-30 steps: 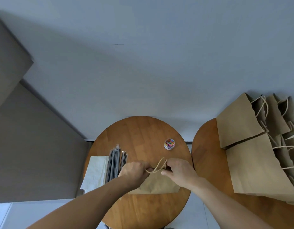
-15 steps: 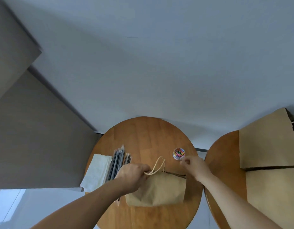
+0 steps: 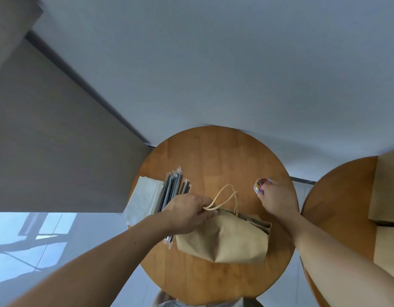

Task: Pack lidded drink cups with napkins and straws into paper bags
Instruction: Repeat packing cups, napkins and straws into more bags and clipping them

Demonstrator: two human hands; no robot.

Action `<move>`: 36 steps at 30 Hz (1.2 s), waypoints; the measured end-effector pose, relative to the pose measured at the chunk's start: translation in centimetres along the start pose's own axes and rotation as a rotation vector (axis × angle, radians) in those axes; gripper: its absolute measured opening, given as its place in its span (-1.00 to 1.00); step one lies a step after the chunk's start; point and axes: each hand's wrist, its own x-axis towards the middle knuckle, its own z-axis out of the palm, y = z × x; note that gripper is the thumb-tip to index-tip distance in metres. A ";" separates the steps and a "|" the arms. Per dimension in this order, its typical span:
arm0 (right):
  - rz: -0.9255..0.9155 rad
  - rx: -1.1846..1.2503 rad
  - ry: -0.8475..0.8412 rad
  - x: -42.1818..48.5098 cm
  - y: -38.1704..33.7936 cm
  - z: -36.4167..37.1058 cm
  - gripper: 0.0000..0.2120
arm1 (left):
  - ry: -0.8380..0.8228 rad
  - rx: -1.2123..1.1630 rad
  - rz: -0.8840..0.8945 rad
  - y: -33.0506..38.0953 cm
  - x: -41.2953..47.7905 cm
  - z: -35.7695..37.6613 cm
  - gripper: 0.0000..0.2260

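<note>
A brown paper bag (image 3: 225,238) with twine handles sits near the front of the round wooden table (image 3: 216,151). My left hand (image 3: 187,212) grips the bag's top edge at the handles, holding its mouth closed. My right hand (image 3: 277,201) has left the bag and pinches a small clear jar of coloured clips (image 3: 261,185) with its fingertips; the jar looks tilted. Wrapped black straws (image 3: 172,190) and a stack of white napkins (image 3: 145,198) lie at the table's left side. No cup is visible; the bag's inside is hidden.
A second round table (image 3: 337,196) stands to the right, carrying more brown paper bags (image 3: 387,189) at the frame edge. A pale wall rises behind both tables. Glossy tiled floor shows at the lower left.
My right hand let go of the bag's top and moved right and away to the clip jar, taking hold of it. My left hand keeps its grip. The camera has swung left.
</note>
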 end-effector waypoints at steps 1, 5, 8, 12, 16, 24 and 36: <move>-0.004 -0.026 0.007 -0.1 0.0 0.0 -0.80 | 0.000 -0.003 -0.001 0.0 0.0 0.1 -0.75; -0.034 -0.082 0.003 -0.3 0.0 -0.1 -0.76 | -0.008 -0.034 -0.014 0.0 -0.3 0.3 -0.77; -0.050 -0.123 0.026 -0.4 0.0 0.0 -0.73 | -0.001 -0.056 -0.016 0.1 -0.4 0.4 -0.79; -0.010 -0.055 0.118 -0.6 0.0 0.2 -0.77 | 0.006 -0.038 -0.010 0.0 -0.4 0.3 -0.80; 0.089 0.217 0.222 -1.4 0.0 -0.7 -0.82 | 0.009 -0.024 -0.014 0.2 -0.4 0.3 -0.79; 0.277 1.282 0.252 -6.1 -3.1 -7.5 -0.92 | -0.027 0.007 -0.016 1.0 -1.0 0.2 -0.83; 0.019 1.412 0.272 -17.5 -9.1 -13.6 -0.87 | 0.042 0.062 -0.026 2.8 -2.1 -0.9 -0.81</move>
